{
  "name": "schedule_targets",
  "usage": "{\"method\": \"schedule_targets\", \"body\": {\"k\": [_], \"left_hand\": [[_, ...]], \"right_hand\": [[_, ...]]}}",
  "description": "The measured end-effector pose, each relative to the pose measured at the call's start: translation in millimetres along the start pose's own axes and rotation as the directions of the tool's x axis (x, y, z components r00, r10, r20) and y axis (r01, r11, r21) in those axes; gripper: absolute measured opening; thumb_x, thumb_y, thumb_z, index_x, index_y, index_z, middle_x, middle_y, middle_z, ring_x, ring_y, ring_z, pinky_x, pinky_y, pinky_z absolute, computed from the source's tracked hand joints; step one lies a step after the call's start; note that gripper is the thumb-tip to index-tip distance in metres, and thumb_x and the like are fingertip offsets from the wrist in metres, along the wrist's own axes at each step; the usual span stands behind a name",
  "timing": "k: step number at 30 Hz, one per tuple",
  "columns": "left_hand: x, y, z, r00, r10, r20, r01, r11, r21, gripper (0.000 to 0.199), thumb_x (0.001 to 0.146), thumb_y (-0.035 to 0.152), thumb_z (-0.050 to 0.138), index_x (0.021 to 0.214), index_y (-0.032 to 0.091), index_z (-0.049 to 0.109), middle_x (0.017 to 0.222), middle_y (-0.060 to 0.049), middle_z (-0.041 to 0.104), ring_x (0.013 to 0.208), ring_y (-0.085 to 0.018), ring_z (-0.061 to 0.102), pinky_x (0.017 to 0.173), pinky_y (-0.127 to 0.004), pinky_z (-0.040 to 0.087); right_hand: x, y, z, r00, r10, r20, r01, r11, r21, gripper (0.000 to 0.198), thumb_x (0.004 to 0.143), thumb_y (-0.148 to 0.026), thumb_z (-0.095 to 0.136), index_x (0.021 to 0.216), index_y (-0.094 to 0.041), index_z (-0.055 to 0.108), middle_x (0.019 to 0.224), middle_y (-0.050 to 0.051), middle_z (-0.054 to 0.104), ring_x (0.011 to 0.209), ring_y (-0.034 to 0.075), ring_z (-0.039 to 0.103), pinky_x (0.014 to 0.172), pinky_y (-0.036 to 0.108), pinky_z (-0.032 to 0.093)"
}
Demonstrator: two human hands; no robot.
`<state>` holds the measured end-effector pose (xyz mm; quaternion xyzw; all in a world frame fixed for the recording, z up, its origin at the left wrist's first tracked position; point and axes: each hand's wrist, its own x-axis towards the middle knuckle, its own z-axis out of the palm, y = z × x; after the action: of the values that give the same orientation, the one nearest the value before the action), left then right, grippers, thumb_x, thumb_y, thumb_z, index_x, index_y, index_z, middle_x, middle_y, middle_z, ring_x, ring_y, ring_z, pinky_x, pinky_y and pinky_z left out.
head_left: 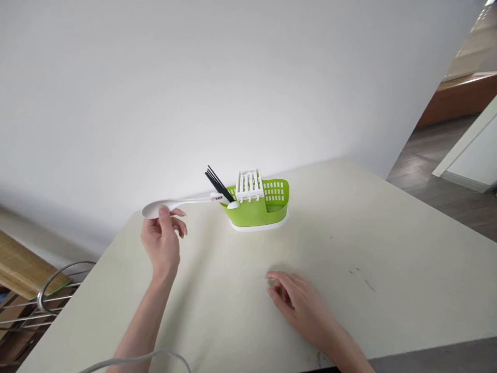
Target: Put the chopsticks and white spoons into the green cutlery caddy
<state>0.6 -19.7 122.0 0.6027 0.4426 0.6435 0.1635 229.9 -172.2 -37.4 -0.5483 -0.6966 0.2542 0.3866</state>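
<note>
My left hand (163,233) is pinched round the bowl end of a white long-handled spoon (194,200), thumb on top. Its handle points right, and the tip overlaps the left end of a green and white utensil caddy (252,213); contact between them cannot be made out. Black chopsticks (218,182) lean leftward out of the caddy, beside a small white rounded piece (233,205) at its rim. My right hand (293,300) is low over the table in front of the caddy, fingers loosely curled and apart from the thumb, holding nothing.
The pale table (341,228) meets a white wall (248,83) behind the caddy. A grey cable (143,357) crosses my left forearm. Left of the table are a metal rack (46,295) and a bamboo-coloured board (27,264). Floor shows beyond the right edge.
</note>
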Motion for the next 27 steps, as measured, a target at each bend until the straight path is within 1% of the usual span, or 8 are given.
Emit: {"method": "schedule_targets", "body": {"k": [1, 3, 7, 10, 14, 17, 22, 27], "left_hand": [[5.2, 0.5, 0.5, 1.000, 0.011, 0.006, -0.011, 0.999, 0.036, 0.027, 0.103, 0.044, 0.056, 0.093, 0.019, 0.057, 0.086, -0.001, 0.068, 0.046, -0.007, 0.053, 0.045, -0.023, 0.041], [12.9, -0.4, 3.2, 0.998, 0.024, 0.054, -0.030, 0.993, 0.118, 0.025, 0.104, 0.043, 0.053, 0.097, 0.019, 0.056, 0.091, -0.003, 0.072, 0.049, -0.008, 0.057, 0.046, -0.023, 0.044], [19.6, -10.8, 15.8, 0.983, 0.053, 0.178, -0.092, 0.972, 0.217, 0.024, 0.106, 0.040, 0.049, 0.110, 0.020, 0.060, 0.094, -0.004, 0.075, 0.051, -0.008, 0.060, 0.049, -0.022, 0.046], [20.7, -22.2, 28.0, 0.969, 0.068, 0.237, -0.123, 0.967, 0.223, 0.028, 0.106, 0.040, 0.048, 0.119, 0.021, 0.063, 0.092, -0.003, 0.075, 0.052, -0.008, 0.061, 0.051, -0.022, 0.048], [21.6, -33.6, 41.1, 0.947, 0.055, 0.316, -0.120, 0.974, 0.190, 0.032, 0.105, 0.042, 0.048, 0.122, 0.022, 0.065, 0.095, -0.004, 0.076, 0.054, -0.009, 0.062, 0.051, -0.023, 0.049], [22.8, -40.0, 46.7, 0.933, 0.040, 0.357, -0.108, 0.979, 0.172, 0.033, 0.104, 0.041, 0.049, 0.123, 0.022, 0.067, 0.095, -0.005, 0.075, 0.054, -0.009, 0.062, 0.049, -0.022, 0.048], [25.6, -53.3, 48.8, 0.906, -0.043, 0.421, -0.036, 0.983, 0.178, 0.035, 0.100, 0.041, 0.053, 0.123, 0.021, 0.071, 0.085, -0.004, 0.071, 0.050, -0.010, 0.061, 0.040, -0.022, 0.042], [25.6, -68.1, 45.4, 0.881, -0.083, 0.466, -0.006, 0.982, 0.187, 0.035, 0.098, 0.042, 0.055, 0.122, 0.023, 0.073, 0.079, -0.002, 0.067, 0.046, -0.010, 0.058, 0.040, -0.022, 0.043]], "right_hand": [[-0.1, -0.8, -0.9, 1.000, 0.004, 0.006, -0.005, 1.000, 0.005, 0.021, 0.106, -0.027, 0.051, 0.121, -0.022, 0.063, 0.087, 0.002, 0.073, 0.080, 0.020, 0.068, 0.079, 0.035, 0.054], [-0.3, -2.2, -2.7, 1.000, 0.012, 0.020, -0.012, 1.000, 0.014, 0.021, 0.105, -0.026, 0.051, 0.121, -0.021, 0.064, 0.088, 0.003, 0.073, 0.081, 0.020, 0.069, 0.079, 0.034, 0.054], [0.5, -3.8, -4.7, 1.000, 0.005, 0.028, -0.006, 1.000, 0.020, 0.019, 0.105, -0.023, 0.050, 0.116, -0.021, 0.065, 0.089, 0.003, 0.074, 0.080, 0.020, 0.068, 0.078, 0.034, 0.053], [2.0, -4.3, -4.9, 1.000, 0.005, 0.024, -0.006, 1.000, 0.027, 0.018, 0.103, -0.021, 0.051, 0.112, -0.021, 0.067, 0.090, 0.003, 0.074, 0.081, 0.020, 0.068, 0.078, 0.034, 0.052], [2.3, -4.7, -4.8, 0.999, 0.018, 0.032, -0.019, 0.999, 0.026, 0.017, 0.102, -0.018, 0.053, 0.111, -0.022, 0.067, 0.090, 0.002, 0.074, 0.081, 0.020, 0.067, 0.078, 0.034, 0.051], [1.6, -4.4, -4.5, 1.000, 0.014, 0.028, -0.015, 1.000, 0.025, 0.017, 0.102, -0.018, 0.053, 0.110, -0.022, 0.067, 0.092, 0.002, 0.074, 0.081, 0.020, 0.067, 0.079, 0.034, 0.051], [1.8, -3.4, -3.8, 0.999, 0.021, 0.030, -0.022, 0.999, 0.036, 0.017, 0.102, -0.017, 0.052, 0.108, -0.022, 0.067, 0.092, 0.002, 0.074, 0.082, 0.020, 0.066, 0.078, 0.034, 0.050], [2.2, -3.5, -4.6, 1.000, 0.009, 0.028, -0.010, 0.999, 0.040, 0.016, 0.102, -0.017, 0.051, 0.107, -0.022, 0.066, 0.093, 0.002, 0.074, 0.080, 0.019, 0.065, 0.077, 0.034, 0.049]]}}
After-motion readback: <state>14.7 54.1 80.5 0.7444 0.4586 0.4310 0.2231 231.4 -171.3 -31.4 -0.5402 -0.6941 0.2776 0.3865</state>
